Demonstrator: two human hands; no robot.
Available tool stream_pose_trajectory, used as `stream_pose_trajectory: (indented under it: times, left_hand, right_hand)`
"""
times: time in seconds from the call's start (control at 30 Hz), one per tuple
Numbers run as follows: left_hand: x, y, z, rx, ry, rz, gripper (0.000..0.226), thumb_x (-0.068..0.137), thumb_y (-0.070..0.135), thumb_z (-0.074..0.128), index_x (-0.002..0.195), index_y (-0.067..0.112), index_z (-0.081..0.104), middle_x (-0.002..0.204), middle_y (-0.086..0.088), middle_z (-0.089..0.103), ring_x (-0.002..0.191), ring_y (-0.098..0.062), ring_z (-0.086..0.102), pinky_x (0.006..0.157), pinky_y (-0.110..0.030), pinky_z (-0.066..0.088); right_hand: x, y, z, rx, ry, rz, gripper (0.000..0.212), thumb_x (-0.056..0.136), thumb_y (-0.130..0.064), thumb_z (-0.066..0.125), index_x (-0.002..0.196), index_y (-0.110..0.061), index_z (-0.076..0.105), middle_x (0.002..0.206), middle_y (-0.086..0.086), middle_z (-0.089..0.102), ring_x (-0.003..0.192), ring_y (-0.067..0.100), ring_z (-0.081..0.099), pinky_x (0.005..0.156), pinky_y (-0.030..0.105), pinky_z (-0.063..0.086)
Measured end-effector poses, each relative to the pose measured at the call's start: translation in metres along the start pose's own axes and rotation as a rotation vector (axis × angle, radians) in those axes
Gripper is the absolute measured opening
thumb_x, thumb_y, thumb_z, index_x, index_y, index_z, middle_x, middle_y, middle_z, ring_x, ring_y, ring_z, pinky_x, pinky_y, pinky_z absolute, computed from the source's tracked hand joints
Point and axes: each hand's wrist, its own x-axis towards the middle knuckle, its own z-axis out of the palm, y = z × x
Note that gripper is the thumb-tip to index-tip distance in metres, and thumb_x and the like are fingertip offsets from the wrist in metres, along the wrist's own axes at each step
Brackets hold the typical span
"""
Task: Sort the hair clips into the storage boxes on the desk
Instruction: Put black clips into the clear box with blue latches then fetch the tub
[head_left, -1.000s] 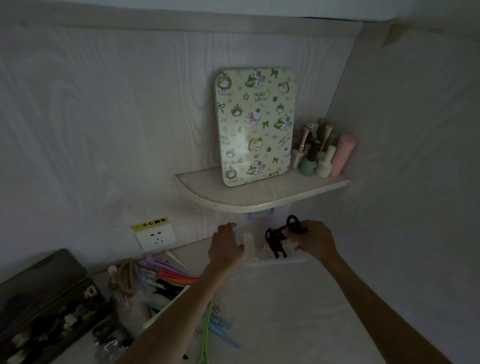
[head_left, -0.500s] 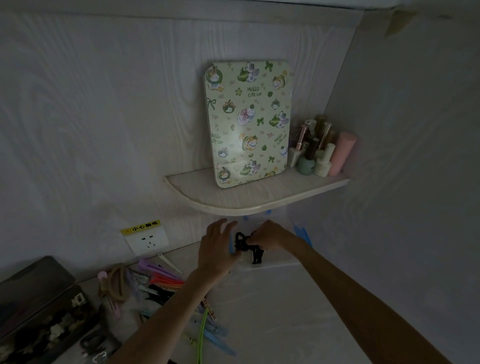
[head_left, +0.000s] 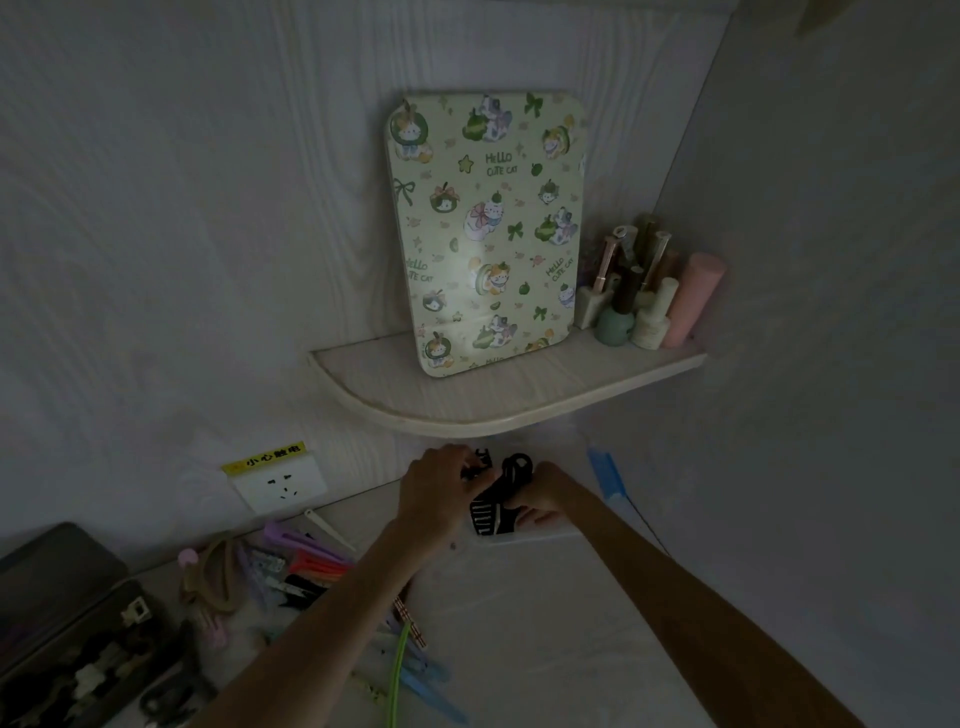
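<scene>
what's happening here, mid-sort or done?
Mid-sort. Both hands work under the corner shelf: the right hand grips a black claw clip over a clear storage box, and the left hand fingers another dark clip beside it. A pile of coloured clips lies unsorted on the desk near the wall socket.

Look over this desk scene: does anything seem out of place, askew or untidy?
Yes. A jumble of coloured hair clips lies loose and overlapping on the desk, left of the arms, unsorted. On the shelf the cat-print tin leans tilted against the wall. Both hands grip a black clip.
</scene>
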Motion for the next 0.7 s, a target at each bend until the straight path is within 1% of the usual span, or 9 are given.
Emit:
stream_pose_trajectory:
  times: [0.07,0.17,0.23,0.3,0.37,0.43,0.53,0.63,0.7]
  left_hand:
    - [0.001,0.000,-0.001,0.014,0.007,-0.027,0.039,0.085,0.053,0.055,0.097,0.018,0.065,0.101,0.002,0.069,0.092,-0.014,0.063,0.077,-0.028,0.047]
    - [0.002,0.005,0.000,0.090,-0.011,0.004,0.042,0.088,0.054,0.051,0.099,0.016,0.064,0.100,-0.001,0.069,0.091,-0.018,0.063,0.078,-0.031,0.049]
    - [0.001,0.011,0.000,0.193,-0.013,0.039,0.042,0.090,0.053,0.047,0.102,0.015,0.062,0.098,-0.002,0.070,0.089,-0.019,0.064,0.078,-0.033,0.050]
    - [0.000,0.014,0.002,0.300,-0.008,0.074,0.041,0.091,0.052,0.045,0.102,0.016,0.061,0.094,-0.002,0.070,0.086,-0.019,0.064,0.079,-0.032,0.048]
    - [-0.002,0.016,0.004,0.392,0.012,0.110,0.038,0.092,0.051,0.045,0.099,0.017,0.061,0.090,-0.002,0.069,0.083,-0.019,0.063,0.081,-0.030,0.042]
    - [-0.002,0.018,0.006,0.470,0.023,0.135,0.036,0.092,0.049,0.047,0.098,0.016,0.062,0.089,-0.004,0.069,0.084,-0.020,0.061,0.082,-0.030,0.036]
    - [-0.001,0.020,0.010,0.512,0.017,0.135,0.036,0.092,0.047,0.047,0.096,0.015,0.063,0.092,-0.005,0.068,0.090,-0.021,0.058,0.085,-0.032,0.035]
    - [0.000,0.011,0.015,0.467,0.062,0.185,0.039,0.089,0.048,0.051,0.102,0.015,0.066,0.111,-0.002,0.065,0.107,-0.020,0.055,0.091,-0.034,0.039]
    - [-0.002,0.004,0.014,0.383,0.053,0.180,0.033,0.090,0.043,0.052,0.110,0.019,0.065,0.119,0.001,0.062,0.114,-0.019,0.051,0.092,-0.034,0.040]
  right_hand:
    - [0.000,-0.001,-0.007,-0.009,0.022,-0.010,0.042,0.086,-0.013,0.064,0.121,0.005,0.052,0.117,0.019,0.065,0.096,0.023,0.067,0.077,0.028,0.055]
    - [-0.008,0.000,-0.041,-0.118,0.067,-0.056,0.039,0.085,-0.009,0.063,0.121,0.004,0.054,0.119,0.020,0.062,0.095,0.024,0.064,0.087,0.033,0.054]
    - [-0.022,0.001,-0.064,-0.342,0.100,-0.105,0.041,0.087,-0.008,0.060,0.127,-0.003,0.052,0.121,0.018,0.059,0.104,0.028,0.062,0.091,0.035,0.053]
    - [-0.033,0.000,-0.073,-0.678,0.101,-0.201,0.047,0.087,-0.012,0.058,0.133,-0.015,0.048,0.125,0.013,0.057,0.107,0.026,0.059,0.091,0.033,0.052]
    - [-0.037,-0.003,-0.067,-0.892,0.018,-0.336,0.047,0.087,-0.016,0.058,0.132,-0.023,0.049,0.126,0.007,0.058,0.108,0.024,0.058,0.089,0.031,0.050]
    - [-0.027,-0.003,-0.053,-1.006,-0.058,-0.405,0.045,0.087,-0.012,0.057,0.130,-0.026,0.052,0.126,0.002,0.059,0.108,0.024,0.058,0.086,0.030,0.048]
    - [0.000,0.006,-0.031,-1.071,-0.071,-0.399,0.042,0.086,-0.006,0.057,0.122,-0.027,0.059,0.121,0.001,0.063,0.104,0.022,0.061,0.087,0.030,0.049]
    - [0.012,0.014,-0.027,-0.998,0.095,-0.434,0.034,0.077,-0.020,0.071,0.110,-0.019,0.066,0.113,0.004,0.067,0.102,0.024,0.062,0.088,0.034,0.051]
    - [0.007,0.020,-0.033,-0.957,0.219,-0.449,0.038,0.072,-0.029,0.074,0.108,-0.017,0.066,0.116,0.003,0.064,0.105,0.024,0.060,0.086,0.030,0.047]
